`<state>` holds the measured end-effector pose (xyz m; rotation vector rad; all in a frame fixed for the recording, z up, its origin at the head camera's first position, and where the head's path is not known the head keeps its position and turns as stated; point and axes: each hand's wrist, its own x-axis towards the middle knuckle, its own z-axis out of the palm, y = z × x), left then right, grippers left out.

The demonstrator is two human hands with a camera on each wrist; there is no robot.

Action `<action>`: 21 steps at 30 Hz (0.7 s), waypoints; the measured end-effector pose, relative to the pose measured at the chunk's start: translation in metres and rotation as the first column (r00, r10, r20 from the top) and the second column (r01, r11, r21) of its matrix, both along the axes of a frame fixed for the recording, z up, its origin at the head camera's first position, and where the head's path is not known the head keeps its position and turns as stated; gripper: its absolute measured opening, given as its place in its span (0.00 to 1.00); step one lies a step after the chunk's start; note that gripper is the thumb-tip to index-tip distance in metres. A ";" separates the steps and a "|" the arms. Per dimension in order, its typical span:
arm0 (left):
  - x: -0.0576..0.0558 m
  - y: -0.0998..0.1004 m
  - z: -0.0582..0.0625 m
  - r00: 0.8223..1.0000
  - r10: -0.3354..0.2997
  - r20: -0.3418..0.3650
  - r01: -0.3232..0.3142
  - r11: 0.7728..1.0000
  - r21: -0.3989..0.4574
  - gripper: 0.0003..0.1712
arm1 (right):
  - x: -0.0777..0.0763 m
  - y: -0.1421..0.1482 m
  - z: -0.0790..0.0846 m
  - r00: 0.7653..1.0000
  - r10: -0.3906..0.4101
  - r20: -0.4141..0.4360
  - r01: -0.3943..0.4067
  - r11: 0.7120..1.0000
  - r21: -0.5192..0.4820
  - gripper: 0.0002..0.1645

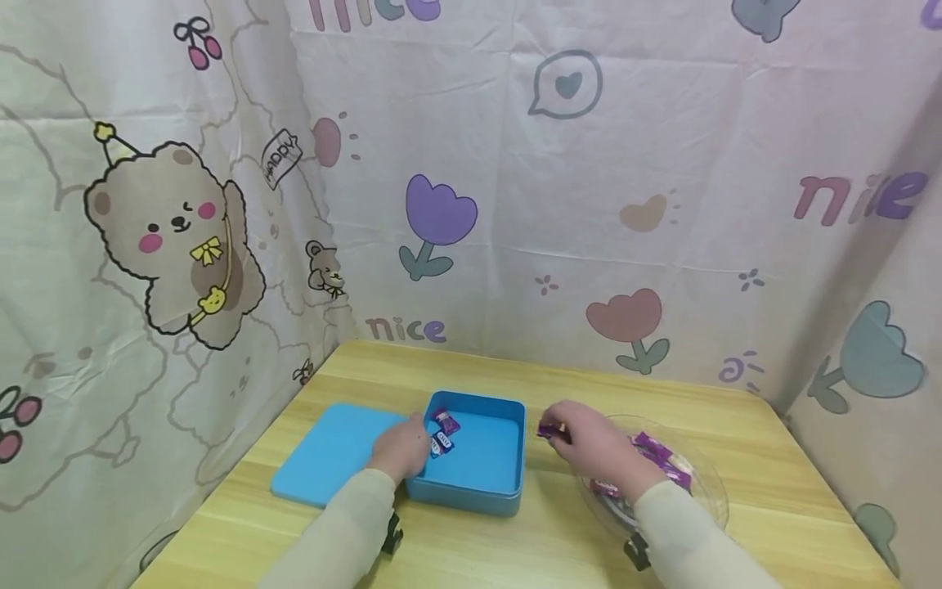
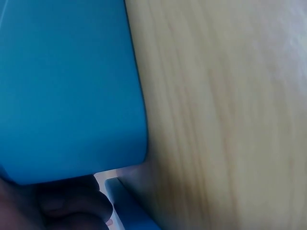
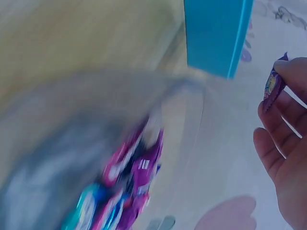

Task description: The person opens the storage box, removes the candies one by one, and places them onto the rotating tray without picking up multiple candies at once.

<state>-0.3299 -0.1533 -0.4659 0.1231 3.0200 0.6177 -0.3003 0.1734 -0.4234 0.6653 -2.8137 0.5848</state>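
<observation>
At the left side of an open blue box point(image 1: 465, 501), my left hand point(image 1: 401, 448) grips the wall; in the left wrist view its curled fingers point(image 2: 76, 203) show beside the box's outer face. Inside the box lie a purple wrapped candy point(image 1: 446, 421) and a dark-and-white one point(image 1: 441, 442), both near the left wall. My right hand point(image 1: 598, 442) is raised between the box and a clear round bowl point(image 1: 719, 491). Between thumb and fingertips it pinches a small purple wrapped candy point(image 3: 274, 86). Several candies point(image 3: 144, 175) in purple, pink and teal wrappers fill part of the bowl.
A flat blue lid point(image 1: 331, 450) lies on the wooden table point(image 1: 559, 540) left of the box, partly behind the left hand. Printed cloth point(image 1: 515, 164) hangs along the table's back and sides.
</observation>
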 end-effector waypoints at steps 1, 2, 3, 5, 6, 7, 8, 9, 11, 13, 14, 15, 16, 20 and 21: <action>0.000 0.000 0.001 1.000 0.000 -0.001 0.000 1.000 0.000 0.29 | 0.002 0.006 0.000 1.000 -0.005 -0.003 0.005 1.000 0.013 0.12; 0.001 0.000 0.001 1.000 0.002 -0.001 -0.002 1.000 -0.002 0.29 | 0.005 0.012 0.001 1.000 -0.010 0.000 0.010 1.000 0.016 0.12; 0.001 0.000 0.001 1.000 0.003 0.000 -0.003 1.000 -0.006 0.29 | 0.007 0.019 0.001 1.000 -0.017 0.000 0.017 1.000 0.023 0.12; 0.001 0.001 0.002 1.000 0.001 0.000 -0.001 1.000 -0.011 0.29 | 0.012 0.033 0.002 0.999 -0.039 0.002 0.039 0.999 0.026 0.12; 0.001 0.002 0.002 1.000 -0.002 0.001 0.002 1.000 -0.011 0.29 | 0.015 0.041 0.003 0.999 -0.049 -0.002 0.049 0.998 0.028 0.12; 0.002 0.001 0.002 1.000 -0.004 0.002 0.004 1.000 -0.014 0.30 | 0.018 0.048 0.002 0.999 -0.053 -0.001 0.053 0.998 0.021 0.13; 0.002 0.001 0.002 1.000 -0.004 0.003 0.004 1.000 -0.013 0.30 | 0.021 0.055 0.003 0.998 -0.062 0.003 0.062 0.998 0.017 0.13; 0.002 0.000 0.002 1.000 -0.004 0.003 0.005 1.000 -0.013 0.30 | 0.023 0.062 0.003 0.998 -0.068 0.003 0.068 0.997 0.018 0.13; 0.002 0.000 0.001 1.000 -0.003 0.004 0.003 1.000 -0.012 0.30 | 0.028 0.076 0.002 0.997 -0.072 0.007 0.072 0.997 0.018 0.14; 0.002 -0.001 0.000 1.000 -0.004 0.002 0.004 1.000 -0.013 0.30 | 0.033 0.090 0.000 0.997 -0.079 0.008 0.078 0.997 0.029 0.15; 0.001 -0.001 -0.001 1.000 -0.004 0.001 0.004 1.000 -0.011 0.31 | 0.035 0.096 -0.001 0.996 -0.083 0.012 0.082 0.996 0.035 0.16; 0.001 -0.001 -0.001 1.000 -0.007 -0.001 0.007 1.000 -0.015 0.31 | 0.037 0.102 -0.003 0.996 -0.084 0.016 0.084 0.996 0.039 0.17; 0.001 -0.002 -0.002 1.000 -0.006 0.000 0.006 1.000 -0.013 0.31 | 0.039 0.108 -0.006 0.995 -0.091 0.026 0.090 0.995 0.042 0.17; -0.001 -0.002 -0.003 1.000 -0.001 0.002 0.001 1.000 -0.010 0.31 | 0.047 0.127 -0.019 0.986 -0.143 0.090 0.138 0.988 0.064 0.19; -0.001 -0.002 -0.003 1.000 -0.001 0.003 0.001 1.000 -0.011 0.31 | 0.048 0.131 -0.023 0.981 -0.162 0.110 0.155 0.985 0.070 0.18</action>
